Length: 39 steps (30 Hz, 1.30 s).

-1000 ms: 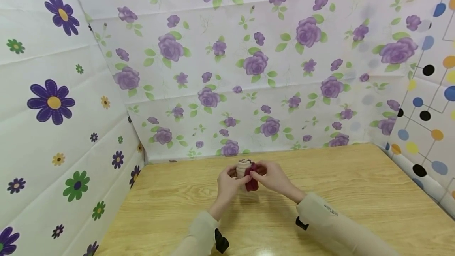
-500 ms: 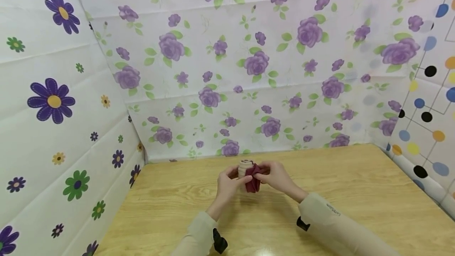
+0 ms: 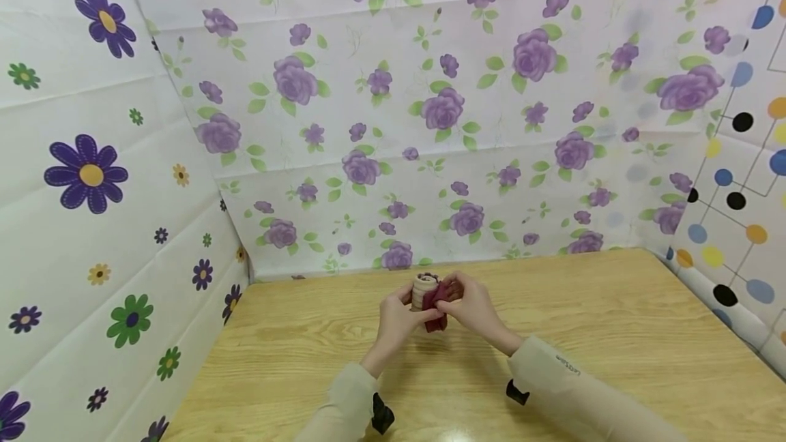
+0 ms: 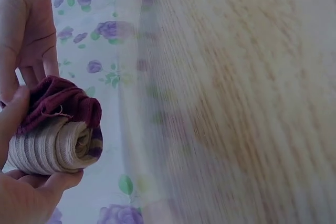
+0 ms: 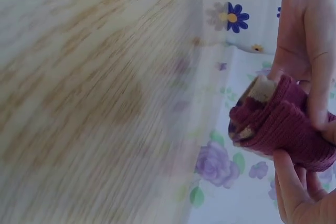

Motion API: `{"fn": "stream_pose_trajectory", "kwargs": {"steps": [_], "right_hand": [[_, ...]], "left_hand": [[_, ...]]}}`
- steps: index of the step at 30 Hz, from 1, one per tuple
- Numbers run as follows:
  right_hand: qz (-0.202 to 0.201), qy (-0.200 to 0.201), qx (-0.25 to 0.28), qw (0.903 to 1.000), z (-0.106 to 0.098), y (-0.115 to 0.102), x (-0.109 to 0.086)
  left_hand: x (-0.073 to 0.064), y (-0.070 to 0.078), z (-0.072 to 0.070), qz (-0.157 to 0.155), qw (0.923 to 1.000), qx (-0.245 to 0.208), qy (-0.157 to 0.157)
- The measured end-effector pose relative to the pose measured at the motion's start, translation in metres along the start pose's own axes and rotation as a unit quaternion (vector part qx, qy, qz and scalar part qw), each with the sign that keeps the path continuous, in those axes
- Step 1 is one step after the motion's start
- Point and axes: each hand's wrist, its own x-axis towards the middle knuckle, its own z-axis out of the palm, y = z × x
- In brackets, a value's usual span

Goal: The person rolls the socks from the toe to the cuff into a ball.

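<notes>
A rolled-up sock [image 3: 423, 288], cream and ribbed with a maroon cuff [image 3: 436, 319], is held upright between both hands over the table. The left hand [image 3: 396, 322] grips the cream side, its thumb reaching across the front onto the maroon part. From the other side, the right hand [image 3: 475, 307] pinches the maroon cuff between thumb and fingers. In the left wrist view the cream roll [image 4: 47, 148] shows its spiral end, with maroon fabric folded over one side. The right wrist view shows the cuff [image 5: 294, 129] wrapped around much of the roll.
A wood-grain table [image 3: 295, 360] lies beneath the hands. Behind it hangs a sheet with purple roses [image 3: 442, 111]. A daisy-print sheet [image 3: 92, 244] stands at the left, and a dotted one [image 3: 737, 224] at the right.
The right hand has shifted slightly around the maroon cuff, its fingers now more raised behind it. The left hand keeps its hold with little movement.
</notes>
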Motion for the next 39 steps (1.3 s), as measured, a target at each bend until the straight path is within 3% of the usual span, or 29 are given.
{"fn": "stream_pose_trajectory", "kwargs": {"steps": [3, 9, 12, 15, 19, 22, 25, 29, 33, 36, 39], "right_hand": [[-0.005, 0.008, 0.003, 1.0, 0.0, 0.0, 0.0], [-0.042, 0.038, -0.006, 0.9984, -0.001, 0.0, 0.002], [-0.041, 0.047, 0.011, 0.998, -0.003, -0.001, 0.003], [-0.017, 0.037, 0.05, 0.998, -0.006, -0.003, 0.005], [0.046, -0.004, 0.111, 0.9927, -0.012, -0.004, 0.01], [0.095, -0.044, 0.162, 0.9812, -0.017, -0.003, 0.014], [0.111, -0.088, 0.201, 0.9692, -0.024, 0.0, 0.018], [0.081, -0.136, 0.193, 0.9683, -0.031, 0.001, 0.022], [0.056, -0.147, 0.135, 0.9782, -0.032, -0.002, 0.026], [0.049, -0.151, 0.085, 0.9836, -0.032, -0.007, 0.029], [0.055, -0.162, 0.055, 0.9837, -0.033, -0.009, 0.032]], "left_hand": [[0.001, 0.004, 0.001, 0.007, 0.9997, 0.018, 0.017], [0.004, 0.004, 0.003, -0.042, 0.9976, -0.013, 0.053], [0.004, 0.004, 0.004, -0.055, 0.9965, -0.012, 0.062], [0.005, 0.004, 0.005, -0.066, 0.9953, -0.009, 0.071], [0.007, 0.004, 0.005, -0.086, 0.9935, -0.02, 0.072], [0.008, 0.005, 0.006, -0.103, 0.9916, -0.046, 0.063], [0.007, 0.007, 0.005, -0.108, 0.9913, -0.061, 0.045], [0.004, 0.011, 0.003, -0.085, 0.9955, -0.038, -0.021], [0.002, 0.012, 0.0, -0.042, 0.9937, 0.011, -0.104], [0.0, 0.013, -0.002, 0.015, 0.9867, 0.069, -0.147], [-0.003, 0.015, -0.004, 0.095, 0.9726, 0.145, -0.155]]}}
